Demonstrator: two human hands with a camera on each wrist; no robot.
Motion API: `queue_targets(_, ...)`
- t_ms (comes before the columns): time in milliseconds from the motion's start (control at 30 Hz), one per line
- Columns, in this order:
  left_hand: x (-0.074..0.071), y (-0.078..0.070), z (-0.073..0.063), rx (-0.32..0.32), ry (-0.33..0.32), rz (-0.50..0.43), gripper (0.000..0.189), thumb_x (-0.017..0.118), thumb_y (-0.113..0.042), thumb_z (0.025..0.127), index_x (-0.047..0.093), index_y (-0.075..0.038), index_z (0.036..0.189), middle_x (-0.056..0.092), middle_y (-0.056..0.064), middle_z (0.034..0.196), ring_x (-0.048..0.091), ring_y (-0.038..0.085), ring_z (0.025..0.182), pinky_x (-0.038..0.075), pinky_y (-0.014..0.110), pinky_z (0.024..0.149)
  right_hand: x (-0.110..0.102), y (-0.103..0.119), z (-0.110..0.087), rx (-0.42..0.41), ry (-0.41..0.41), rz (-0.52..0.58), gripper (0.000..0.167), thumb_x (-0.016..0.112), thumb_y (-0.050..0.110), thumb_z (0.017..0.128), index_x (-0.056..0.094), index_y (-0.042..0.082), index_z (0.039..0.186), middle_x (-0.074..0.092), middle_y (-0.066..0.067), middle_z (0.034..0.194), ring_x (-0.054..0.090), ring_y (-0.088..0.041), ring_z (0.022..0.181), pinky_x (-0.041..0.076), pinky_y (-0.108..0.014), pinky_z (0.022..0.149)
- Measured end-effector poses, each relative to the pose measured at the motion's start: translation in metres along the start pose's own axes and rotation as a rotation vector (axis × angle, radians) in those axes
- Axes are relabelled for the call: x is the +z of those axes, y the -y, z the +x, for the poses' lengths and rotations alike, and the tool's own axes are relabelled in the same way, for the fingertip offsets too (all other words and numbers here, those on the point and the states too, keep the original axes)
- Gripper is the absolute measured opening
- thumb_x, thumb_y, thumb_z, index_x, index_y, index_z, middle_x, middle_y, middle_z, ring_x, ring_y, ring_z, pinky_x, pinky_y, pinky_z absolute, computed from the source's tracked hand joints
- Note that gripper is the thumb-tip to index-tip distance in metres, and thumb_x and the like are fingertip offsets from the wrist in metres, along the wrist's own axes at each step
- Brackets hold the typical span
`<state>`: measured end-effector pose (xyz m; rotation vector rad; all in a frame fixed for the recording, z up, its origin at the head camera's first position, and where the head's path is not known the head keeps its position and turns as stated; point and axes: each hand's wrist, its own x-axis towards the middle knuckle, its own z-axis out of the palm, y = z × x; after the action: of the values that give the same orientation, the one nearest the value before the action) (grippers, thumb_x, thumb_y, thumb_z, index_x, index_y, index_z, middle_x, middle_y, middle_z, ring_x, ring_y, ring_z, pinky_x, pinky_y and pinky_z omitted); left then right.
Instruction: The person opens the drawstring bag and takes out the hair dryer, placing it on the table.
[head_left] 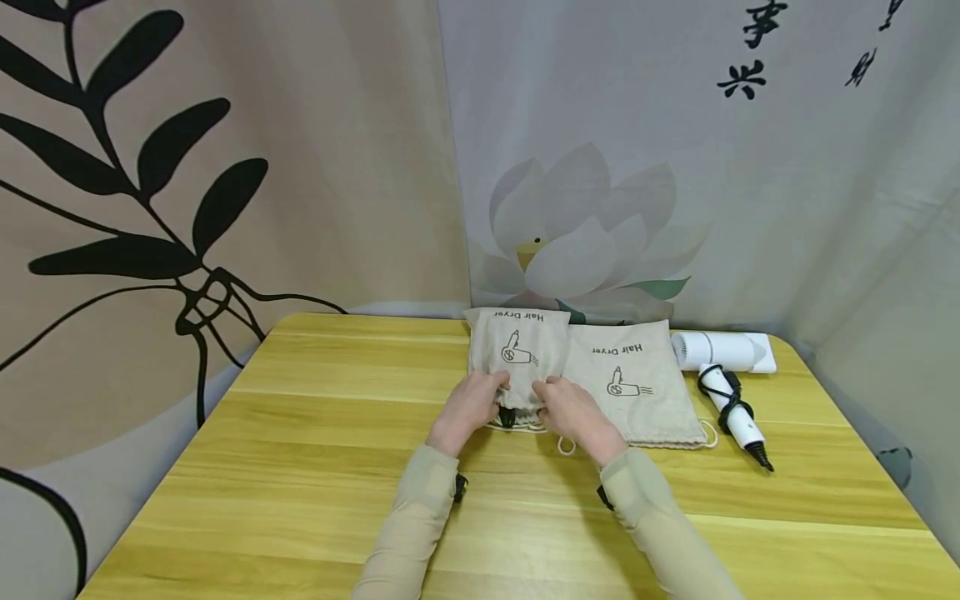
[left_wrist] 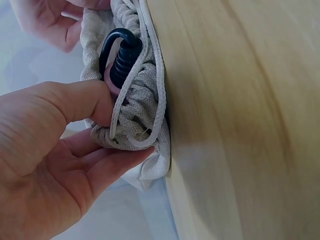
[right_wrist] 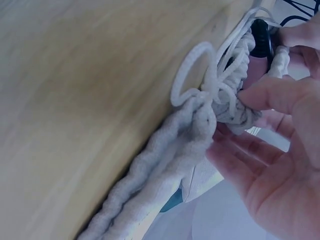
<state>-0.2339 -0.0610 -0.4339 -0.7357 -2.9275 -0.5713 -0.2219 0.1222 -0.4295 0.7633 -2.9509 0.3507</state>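
Observation:
A beige cloth drawstring bag printed "Hair Dryer" lies at the table's back, its gathered mouth towards me. My left hand pinches the left side of that mouth between thumb and fingers. On the opposite side, my right hand pinches the rim. Inside the opening show a black ribbed cord end and a bit of pink body; the bag hides the rest. White drawstrings hang loosely along the mouth. A second, flatter "Hair Dryer" bag lies just right, its cord loop near my right hand.
At the table's back right lies a white cylindrical device. Below it is a white wand-like appliance with its black cord wrapped round it. The wooden table meets a printed curtain at the back.

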Motion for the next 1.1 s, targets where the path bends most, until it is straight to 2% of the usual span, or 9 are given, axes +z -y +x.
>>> queue_targets(433,-0.0035,0.0043,-0.0008,0.006,0.030,-0.042,0.039,0.063,0.017,0.068,0.061,-0.010,0.096,0.071,0.008,0.108,0.068,0.030,0.092,0.057,0.033,0.076,-0.0010,-0.0039,-0.0019,0.022,0.010,0.016,0.018,0.066,0.000,0.072,0.054,0.010,0.081,0.058,-0.007,0.079,0.056,-0.022,0.068,0.047,-0.033,0.058)
queue_targets(733,-0.0039,0.0050,-0.0015,-0.010,0.054,-0.054,0.043,0.065,0.016,0.067,0.061,-0.011,0.099,0.070,0.007,0.112,0.066,0.029,0.095,0.056,0.033,0.078,-0.0019,-0.0059,-0.0030,0.020,0.009,0.012,0.019,0.068,0.002,0.073,0.053,0.011,0.080,0.057,-0.005,0.078,0.055,-0.021,0.067,0.046,-0.031,0.056)
queue_targets(833,-0.0050,0.0031,-0.0019,-0.008,0.030,-0.035,0.039,0.066,0.014,0.068,0.062,-0.010,0.098,0.071,0.009,0.106,0.067,0.028,0.088,0.055,0.032,0.073,-0.0033,-0.0065,-0.0046,0.030,0.009,0.012,0.019,0.069,0.003,0.074,0.052,0.011,0.079,0.055,-0.003,0.076,0.054,-0.020,0.065,0.044,-0.030,0.054)
queue_targets(1000,-0.0054,0.0014,-0.0014,-0.001,-0.055,0.033,0.026,0.073,0.005,0.071,0.063,-0.008,0.091,0.070,0.011,0.088,0.064,0.025,0.073,0.052,0.030,0.061,-0.0066,-0.0082,-0.0066,0.034,-0.023,0.018,0.019,0.067,0.003,0.075,0.050,0.010,0.076,0.050,-0.003,0.072,0.050,-0.018,0.062,0.039,-0.029,0.051)
queue_targets(1100,-0.0058,0.0009,-0.0012,-0.010,-0.084,0.050,0.024,0.074,0.004,0.071,0.063,-0.007,0.088,0.069,0.011,0.085,0.065,0.026,0.072,0.053,0.032,0.061,-0.0075,-0.0094,-0.0072,0.027,-0.043,0.019,0.019,0.066,0.003,0.076,0.049,0.010,0.075,0.049,-0.002,0.070,0.048,-0.017,0.061,0.038,-0.028,0.051)
